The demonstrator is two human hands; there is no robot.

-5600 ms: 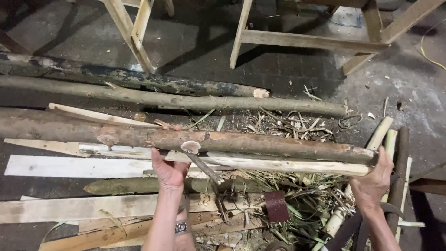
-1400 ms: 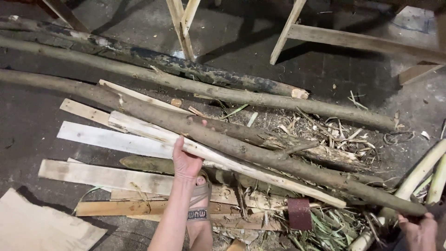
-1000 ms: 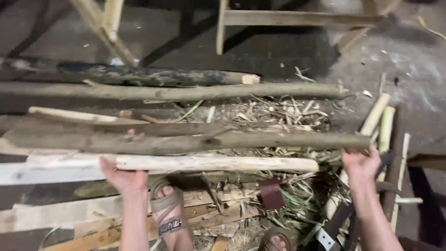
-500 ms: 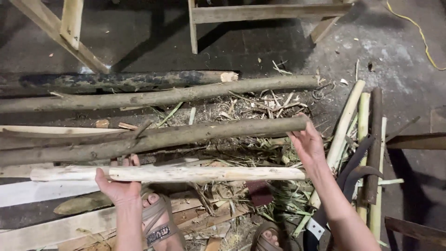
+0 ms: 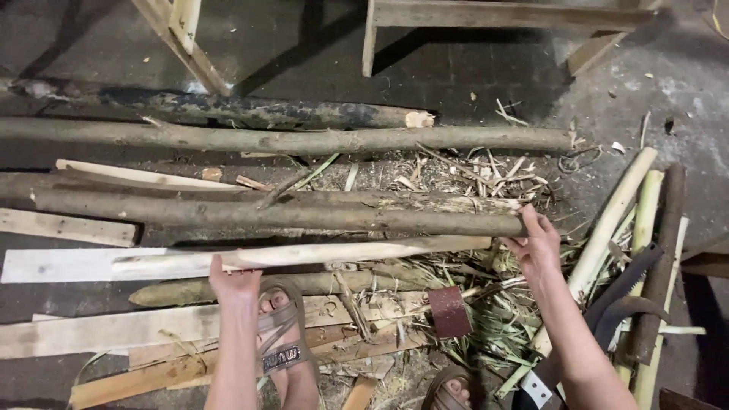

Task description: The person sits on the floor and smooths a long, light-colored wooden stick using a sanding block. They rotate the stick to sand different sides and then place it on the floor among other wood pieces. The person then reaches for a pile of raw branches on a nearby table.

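While the camera looked straight down on a dark, dusty floor, flat pale planks [image 5: 83, 266] with a rough sawn surface lay at the left side, one beside the other. Above them, a long peeled pole [image 5: 304, 254], smooth and cream-coloured, stretched across the middle, and the left hand [image 5: 234, 279] was under it near its left part, the fingers curled up around the pole from below, holding it. Just below this hand a foot in a brown strap sandal [image 5: 279, 334] stood on the planks. Behind the peeled pole lay a thicker log [image 5: 281, 215], round and still covered with brown, flaky bark, and further back two more long logs, a grey-brown one [image 5: 304, 140] and a darker one [image 5: 228, 112] with black, cracked bark. In the middle and to the right, dry straw and thin green strips [image 5: 471, 304] were scattered in a loose heap, with a small dark red block [image 5: 449, 311] on them. The right hand [image 5: 535, 247] was at the right end of the bark log, fingers closed on that end and the thumb on top. At the far right, several pale green peeled stems [image 5: 615, 212] leaned side by side, and a curved dark metal blade [image 5: 626, 292] rested across them.
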